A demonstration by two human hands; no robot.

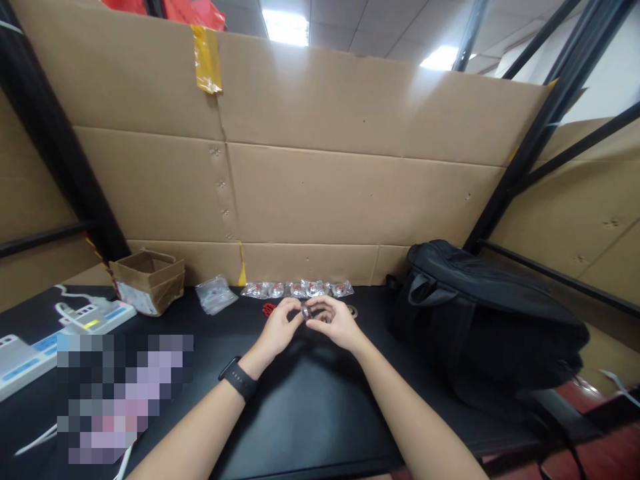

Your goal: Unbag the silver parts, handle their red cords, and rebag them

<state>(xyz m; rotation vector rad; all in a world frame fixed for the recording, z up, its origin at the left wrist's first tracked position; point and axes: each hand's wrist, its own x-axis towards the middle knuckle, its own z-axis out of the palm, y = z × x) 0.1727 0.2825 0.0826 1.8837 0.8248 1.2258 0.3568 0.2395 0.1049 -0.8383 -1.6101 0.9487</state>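
Note:
Above the black tabletop, the fingertips of both hands close around a small, shiny, dark ring-like piece (305, 311). My left hand (281, 328), with a black watch on its wrist, pinches it from the left. From the right, my right hand (337, 325) grips it with curled fingers that partly cover it. A red beaded or knotted bundle (269, 309) lies just behind my left hand. Partly hidden behind my right hand is a beige ring (353, 311). Several clear packets (317, 288) with round silvery pieces line the back of the table.
A black bag (480, 320) takes up the right side. At the left stand an opened cardboard box (150, 280) and a white power strip (105, 323) with plugs. Clear plastic bags (216, 295) lie near the cardboard wall (310, 193). A pixelated patch covers the lower left.

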